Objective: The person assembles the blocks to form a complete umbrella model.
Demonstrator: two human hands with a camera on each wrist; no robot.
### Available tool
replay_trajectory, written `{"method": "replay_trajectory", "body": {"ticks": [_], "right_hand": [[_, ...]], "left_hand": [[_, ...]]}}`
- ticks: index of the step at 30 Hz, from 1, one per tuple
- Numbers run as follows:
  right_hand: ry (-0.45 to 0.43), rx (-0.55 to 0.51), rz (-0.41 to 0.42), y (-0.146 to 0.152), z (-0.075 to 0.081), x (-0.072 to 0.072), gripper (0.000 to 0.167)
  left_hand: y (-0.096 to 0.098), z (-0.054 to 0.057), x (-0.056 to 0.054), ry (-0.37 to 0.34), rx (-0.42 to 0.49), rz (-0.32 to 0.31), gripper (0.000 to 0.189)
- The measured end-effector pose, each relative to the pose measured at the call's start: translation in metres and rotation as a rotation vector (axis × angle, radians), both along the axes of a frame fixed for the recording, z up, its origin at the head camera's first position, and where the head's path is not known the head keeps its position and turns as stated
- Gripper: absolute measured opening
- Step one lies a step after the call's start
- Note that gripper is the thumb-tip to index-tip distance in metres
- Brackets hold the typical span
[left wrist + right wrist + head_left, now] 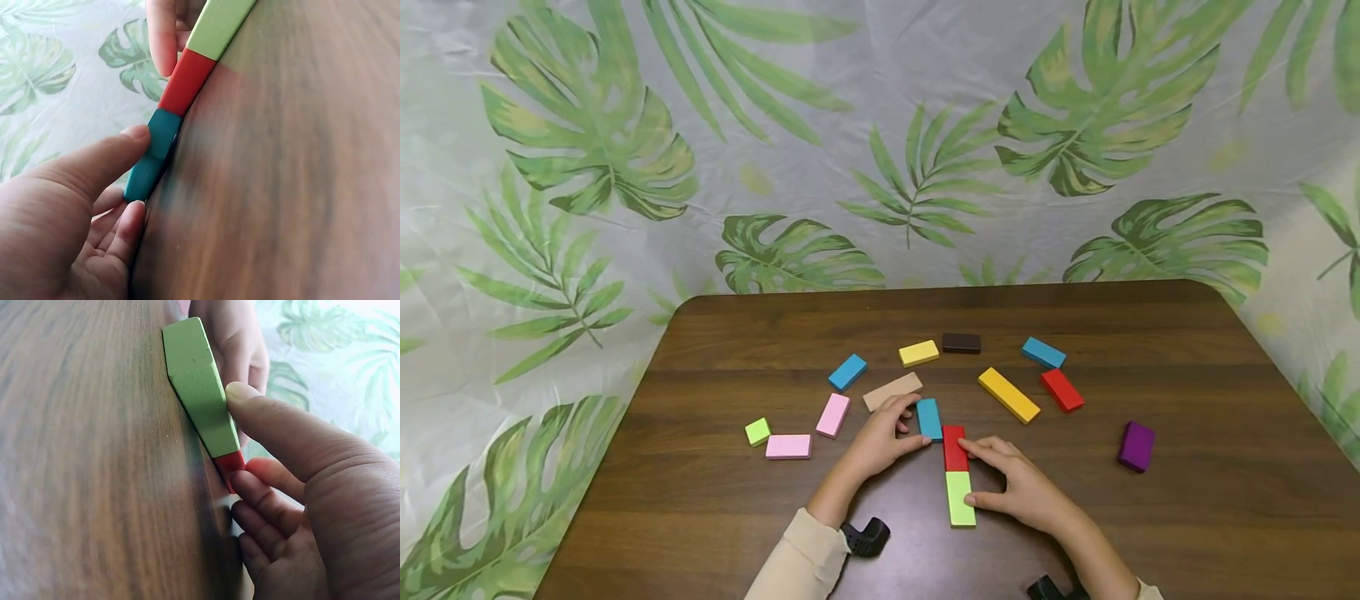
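Observation:
A blue block (pixel 928 419) lies flat, its near end meeting a red block (pixel 955 448). Beyond the red block's near end, a light green block (pixel 960 499) continues the line toward the person. My left hand (pixel 883 437) holds the blue block, its thumb (pixel 134 140) on the near part and the fingers around the far end. At the right side of the line is my right hand (pixel 1022 487). Its thumb (pixel 247 397) touches the green block, and the fingertips rest against the red one. The right wrist view hides most of the red block.
Around the hands lie a beige block (pixel 892 392), a long yellow block (pixel 1008 396), a pink block (pixel 788 447) and a small green block (pixel 757 432). A purple block (pixel 1137 447) is to the right. Further back is a dark brown block (pixel 961 343).

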State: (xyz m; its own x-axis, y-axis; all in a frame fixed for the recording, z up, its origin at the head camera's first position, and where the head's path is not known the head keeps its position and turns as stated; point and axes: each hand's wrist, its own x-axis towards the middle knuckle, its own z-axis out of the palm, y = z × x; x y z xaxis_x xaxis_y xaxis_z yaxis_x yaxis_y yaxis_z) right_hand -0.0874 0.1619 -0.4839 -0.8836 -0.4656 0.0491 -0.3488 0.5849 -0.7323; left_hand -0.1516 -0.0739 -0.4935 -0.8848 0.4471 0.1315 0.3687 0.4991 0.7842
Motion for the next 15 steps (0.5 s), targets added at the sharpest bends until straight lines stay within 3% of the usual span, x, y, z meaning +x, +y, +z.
{"method": "replay_trajectory", "body": {"ticks": [8, 15], "right_hand": [[-0.007, -0.01, 0.001, -0.0005, -0.0001, 0.0001, 0.069], [-0.004, -0.011, 0.002, 0.0003, -0.0011, -0.0001, 0.069]], "left_hand": [[0.0046, -0.0048, -0.0055, 0.03, 0.062, 0.051, 0.06], [0.0104, -0.0039, -0.0103, 0.043, 0.055, 0.068, 0.059]]}}
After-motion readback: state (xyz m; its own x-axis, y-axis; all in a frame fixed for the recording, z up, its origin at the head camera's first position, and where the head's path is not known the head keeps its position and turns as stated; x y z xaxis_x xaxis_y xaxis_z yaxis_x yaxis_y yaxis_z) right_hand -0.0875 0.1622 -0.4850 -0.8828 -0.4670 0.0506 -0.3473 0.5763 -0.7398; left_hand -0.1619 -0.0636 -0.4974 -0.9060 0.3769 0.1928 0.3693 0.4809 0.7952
